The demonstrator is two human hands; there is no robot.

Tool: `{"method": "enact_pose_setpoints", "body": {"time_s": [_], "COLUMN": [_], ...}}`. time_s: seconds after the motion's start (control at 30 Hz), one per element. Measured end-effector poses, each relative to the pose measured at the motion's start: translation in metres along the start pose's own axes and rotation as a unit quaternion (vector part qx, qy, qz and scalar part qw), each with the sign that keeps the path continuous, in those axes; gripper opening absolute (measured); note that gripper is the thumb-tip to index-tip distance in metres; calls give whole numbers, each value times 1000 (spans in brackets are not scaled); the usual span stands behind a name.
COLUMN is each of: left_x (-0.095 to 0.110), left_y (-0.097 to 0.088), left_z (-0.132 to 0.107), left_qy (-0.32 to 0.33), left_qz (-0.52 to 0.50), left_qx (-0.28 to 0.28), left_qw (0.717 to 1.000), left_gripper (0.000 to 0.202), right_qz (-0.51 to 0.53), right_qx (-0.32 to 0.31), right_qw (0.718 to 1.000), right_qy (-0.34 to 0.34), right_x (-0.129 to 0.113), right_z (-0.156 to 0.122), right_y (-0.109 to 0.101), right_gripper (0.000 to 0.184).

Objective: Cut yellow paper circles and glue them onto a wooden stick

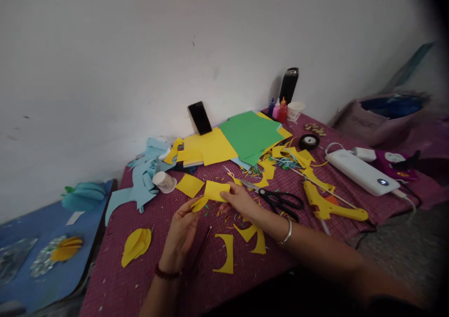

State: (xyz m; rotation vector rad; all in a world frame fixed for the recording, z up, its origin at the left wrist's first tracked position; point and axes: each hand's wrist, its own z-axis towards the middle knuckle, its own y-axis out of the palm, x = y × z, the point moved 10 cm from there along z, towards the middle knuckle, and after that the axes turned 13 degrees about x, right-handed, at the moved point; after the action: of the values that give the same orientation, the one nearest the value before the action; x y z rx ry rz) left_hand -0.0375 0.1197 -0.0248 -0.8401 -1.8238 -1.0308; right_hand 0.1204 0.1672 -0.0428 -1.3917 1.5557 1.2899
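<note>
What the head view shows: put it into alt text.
A person's left hand holds rounded yellow paper, the right hand a yellow sheet, above a checked tablecloth with yellow scraps, black-handled scissors and a yellow glue gun.

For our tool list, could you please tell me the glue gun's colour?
The glue gun is mainly yellow, seen in the head view.

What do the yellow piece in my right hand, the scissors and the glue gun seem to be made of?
Yellow piece in the right hand: probably paper or thin card, possibly foam; flat, matte, straight-edged.
Scissors: blades likely metal, being grey and slightly shiny; handles probably plastic, judging by their black, moulded loops.
Glue gun: body likely hard plastic, smooth and evenly yellow.
</note>
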Motion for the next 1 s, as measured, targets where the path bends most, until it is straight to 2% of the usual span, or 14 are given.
{"method": "enact_pose_setpoints", "body": {"time_s": [0.13, 0.23, 0.37, 0.5, 0.57, 0.6, 0.7, 0.77, 0.8, 0.93, 1.0], "left_x": [5, 11, 15, 34, 37, 33, 10, 1, -1, 0, 2], "left_y": [-20, -26, -15, 0, 1, 0, 0, 0, -1, -6, -7], "left_z": [5, 1, -12, -19, -18, -15, -7, -6, -6, -6, -7], "left_qy": [33, 78, 123, 252, 281, 266, 165, 126, 121, 130, 138], "left_qz": [24, 81, 219, 326, 325, 312, 260, 242, 236, 222, 227], "left_qx": [64, 67, 49, 60, 62, 51, 1, -8, -2, 43, 56], "left_qw": [997, 991, 967, 909, 901, 911, 951, 962, 964, 965, 963], "left_gripper": [17, 19, 18, 11, 10, 10, 13, 16, 18, 17, 16], "right_qz": [-23, -40, -58, -65, -69, -73, -90, -100, -100, -67, -66], "right_qx": [0, -5, -31, -57, -65, -69, -82, -91, -92, -55, -49], "right_qw": [1000, 999, 998, 996, 995, 995, 993, 991, 991, 992, 989], "right_qy": [-16, -27, -16, -6, -6, -7, -12, -14, -20, -90, -122], "right_x": [-2, -4, 1, 5, 5, 5, 3, 0, -2, -20, -24], "right_z": [2, 1, -4, -11, -12, -13, -14, -16, -17, -17, -17], "right_y": [-2, -1, 7, 14, 15, 15, 16, 17, 17, 9, 7], "right_gripper": [8, 8, 10, 9, 8, 8, 10, 7, 4, 22, 16]}}
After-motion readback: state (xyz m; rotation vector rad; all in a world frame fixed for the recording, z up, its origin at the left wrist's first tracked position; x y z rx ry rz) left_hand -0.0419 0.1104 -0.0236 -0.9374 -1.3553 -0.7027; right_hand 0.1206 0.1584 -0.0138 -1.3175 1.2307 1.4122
